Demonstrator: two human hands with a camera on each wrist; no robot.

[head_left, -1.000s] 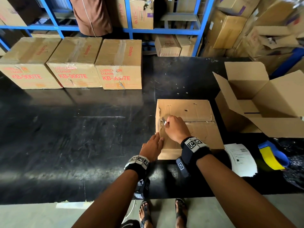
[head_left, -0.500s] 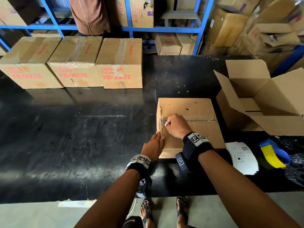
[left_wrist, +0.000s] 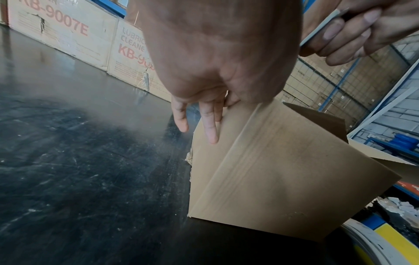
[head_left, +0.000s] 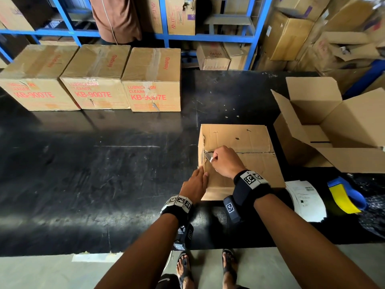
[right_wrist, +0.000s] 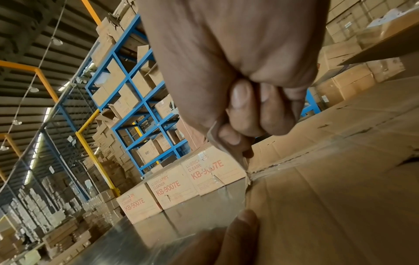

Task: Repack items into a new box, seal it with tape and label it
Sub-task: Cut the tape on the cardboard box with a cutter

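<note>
Cardboard box [head_left: 245, 140], blade [right_wrist: 229, 148] wrist-view only

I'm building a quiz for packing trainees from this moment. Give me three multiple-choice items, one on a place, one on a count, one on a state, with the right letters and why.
1. Where does the open empty box stand relative to the closed box being cut?
A. to its right
B. on top of it
C. to its left

2. How many boxes printed KB-9007E stand in the row at the table's far side?
A. two
B. three
C. five

3. What is the right hand doing?
A. lying flat on the table
B. gripping a knife at the box's top seam
C. holding the tape dispenser

Answers:
1 A, the head view shows it flaps-up on the right.
2 B, three sit side by side.
3 B, its fingers curl round the blade's handle, while the left hand steadies the box's corner.
</note>
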